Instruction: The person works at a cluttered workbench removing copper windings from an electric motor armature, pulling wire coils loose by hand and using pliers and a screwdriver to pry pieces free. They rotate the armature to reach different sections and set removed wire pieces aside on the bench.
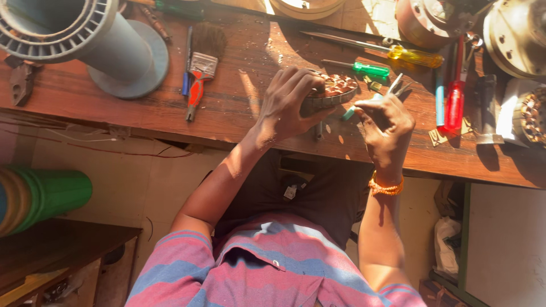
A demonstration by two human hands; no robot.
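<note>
Gripping round stator (335, 91) flat-side-up, left hand (287, 105) closed, right hand (387, 128) pinching pliers (369, 96).

Repair workshop, wooden workbench (239, 108), screwdrivers (415, 55), paintbrush (202, 62)

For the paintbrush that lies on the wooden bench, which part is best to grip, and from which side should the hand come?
Probably the red and grey handle of the paintbrush, taken from above. It lies flat on the bench with its handle pointing toward the person and bare wood on both sides. The bristles point away and lie close to a blue tool, so that end is less free.
</note>
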